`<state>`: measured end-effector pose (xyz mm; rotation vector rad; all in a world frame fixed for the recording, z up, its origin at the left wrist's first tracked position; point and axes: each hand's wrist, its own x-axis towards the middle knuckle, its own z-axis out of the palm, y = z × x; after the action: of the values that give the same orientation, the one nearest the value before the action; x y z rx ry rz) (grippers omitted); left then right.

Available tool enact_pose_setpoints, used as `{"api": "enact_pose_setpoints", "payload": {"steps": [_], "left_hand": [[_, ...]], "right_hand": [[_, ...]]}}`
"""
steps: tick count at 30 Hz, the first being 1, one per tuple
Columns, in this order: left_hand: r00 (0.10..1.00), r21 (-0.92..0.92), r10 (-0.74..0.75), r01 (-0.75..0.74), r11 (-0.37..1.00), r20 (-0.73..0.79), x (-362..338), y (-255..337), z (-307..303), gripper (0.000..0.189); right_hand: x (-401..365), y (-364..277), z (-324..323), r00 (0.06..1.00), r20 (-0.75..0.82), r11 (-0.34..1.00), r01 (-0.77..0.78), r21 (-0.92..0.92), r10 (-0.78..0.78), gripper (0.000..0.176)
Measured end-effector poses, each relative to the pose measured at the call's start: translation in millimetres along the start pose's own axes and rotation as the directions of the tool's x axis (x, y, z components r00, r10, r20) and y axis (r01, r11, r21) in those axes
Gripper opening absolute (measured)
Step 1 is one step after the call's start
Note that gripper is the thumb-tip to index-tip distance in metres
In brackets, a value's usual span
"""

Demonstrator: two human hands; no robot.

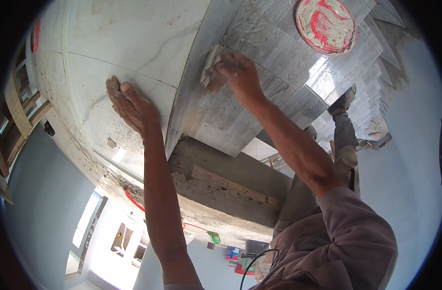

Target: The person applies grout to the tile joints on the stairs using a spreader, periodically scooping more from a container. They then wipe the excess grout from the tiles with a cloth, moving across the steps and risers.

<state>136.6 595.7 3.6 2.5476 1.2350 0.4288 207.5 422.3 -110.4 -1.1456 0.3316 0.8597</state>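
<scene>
My left hand (131, 106) lies flat with its fingers stretched on a white marble-look tile (129, 38), holding nothing. My right hand (238, 72) grips a pale, dusty sponge-like block (211, 63), partly hidden by the fingers; its exact kind I cannot tell. That block is at the seam where grey wood-look tiles (279, 63) meet the strip (186, 87) bordering the white tile. Smears and specks mark the white tile around my left hand.
A red round container (326, 26) smeared with off-white paste sits on the grey tiles. Bare concrete (225, 169) shows below the tile edge. Beyond are a green object (214, 237) on a red cord, wooden framing (18, 106) and my shoe (344, 99).
</scene>
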Motion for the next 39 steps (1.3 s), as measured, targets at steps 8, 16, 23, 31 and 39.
{"api": "enact_pose_setpoints", "payload": {"steps": [8, 16, 23, 31, 39], "left_hand": [[1.0, -0.006, -0.005, 0.005, 1.0, -0.004, -2, -2, -1, 0.068], [1.0, 0.037, -0.013, 0.013, 0.999, 0.009, -1, 0, -1, 0.072], [1.0, 0.016, -0.012, 0.012, 1.0, -0.012, -1, 1, 0, 0.07], [0.997, 0.031, 0.033, -0.03, 0.999, -0.072, 0, -7, 0, 0.063], [0.98, -0.031, 0.037, -0.044, 0.999, -0.194, -3, -25, 11, 0.053]], "right_hand": [[-38, -40, 15, 0.993, 0.057, 0.989, 0.1, 0.112, -0.107, 0.026], [-45, -46, 12, 0.873, 0.103, 0.856, 0.487, -0.173, -0.476, 0.021], [-56, -21, 27, 0.596, 0.259, 0.533, 0.8, -0.277, -0.76, 0.023], [-58, -15, -28, 0.933, 0.232, 0.957, 0.288, -0.031, -0.273, 0.027], [-90, -97, -84, 0.786, 0.536, 0.875, -0.012, -0.484, 0.307, 0.036]]}}
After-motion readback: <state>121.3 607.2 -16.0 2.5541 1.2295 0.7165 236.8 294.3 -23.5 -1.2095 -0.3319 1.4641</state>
